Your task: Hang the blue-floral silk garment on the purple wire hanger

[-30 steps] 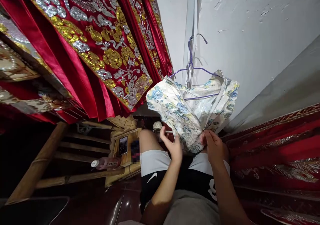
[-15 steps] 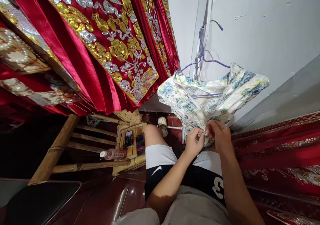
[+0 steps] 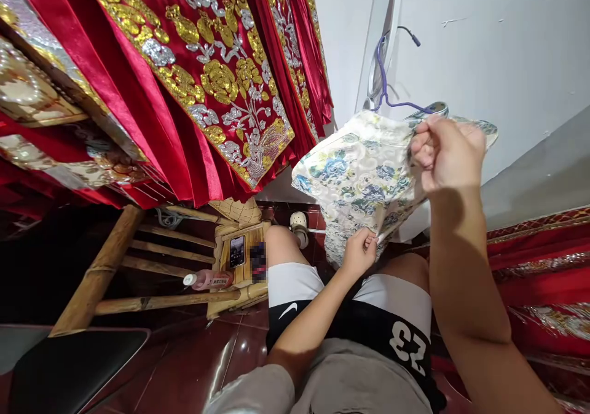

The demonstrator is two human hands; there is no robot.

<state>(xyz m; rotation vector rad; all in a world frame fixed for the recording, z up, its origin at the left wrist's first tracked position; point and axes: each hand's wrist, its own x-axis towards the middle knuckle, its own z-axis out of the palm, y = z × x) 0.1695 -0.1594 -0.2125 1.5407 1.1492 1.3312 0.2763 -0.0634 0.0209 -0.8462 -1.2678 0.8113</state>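
A cream garment with blue flowers (image 3: 359, 183) hangs on a purple wire hanger (image 3: 385, 88) against the white wall. My left hand (image 3: 360, 252) is closed, pinching the garment's lower edge just above my knees. My right hand (image 3: 445, 151) is raised and closed in a fist round the garment's upper right part, near the hanger's bar. The cloth is stretched flat between the two hands. I am seated, in black and white shorts marked 23.
Red satin robes with gold and silver embroidery (image 3: 203, 76) hang close on the left. More red embroidered cloth (image 3: 539, 266) lies at the right. A bamboo stool (image 3: 230, 266) below holds a phone (image 3: 237, 251) and a pink bottle (image 3: 207, 279). A black seat (image 3: 69, 359) sits at the lower left.
My right hand has let go of the hem and risen to grip the garment's upper part. The left hand stays pinched on the lower edge. The front panel now lies spread flat.
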